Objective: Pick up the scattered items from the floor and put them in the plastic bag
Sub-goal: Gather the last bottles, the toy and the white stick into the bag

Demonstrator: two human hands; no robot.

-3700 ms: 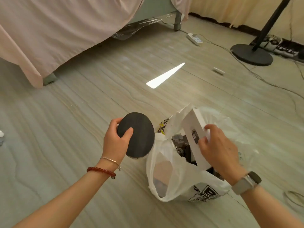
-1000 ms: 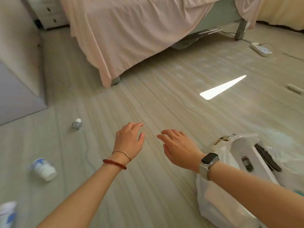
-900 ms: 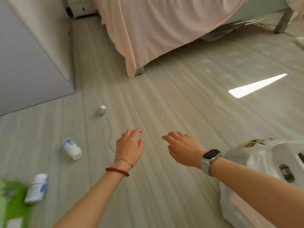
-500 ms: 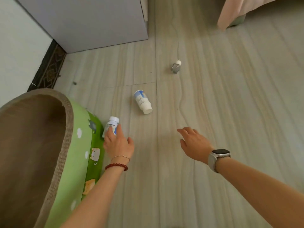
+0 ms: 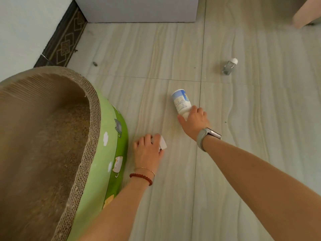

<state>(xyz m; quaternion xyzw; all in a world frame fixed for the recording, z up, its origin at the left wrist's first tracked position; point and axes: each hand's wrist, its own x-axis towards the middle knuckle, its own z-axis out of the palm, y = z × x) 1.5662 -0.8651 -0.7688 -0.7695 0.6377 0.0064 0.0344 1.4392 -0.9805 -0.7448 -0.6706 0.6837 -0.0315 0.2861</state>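
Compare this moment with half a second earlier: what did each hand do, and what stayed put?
The left hand has lifted its white bottle away from the green scratcher and grips it. The right hand moved forward and closed on the blue-labelled bottle. The small glass bottle stayed lying on the floor, untouched.

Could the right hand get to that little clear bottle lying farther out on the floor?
Probably yes, but not this instant. The floor between the right hand and the clear bottle is bare, so nothing blocks it. But that hand's grip is already closing on the white bottle.
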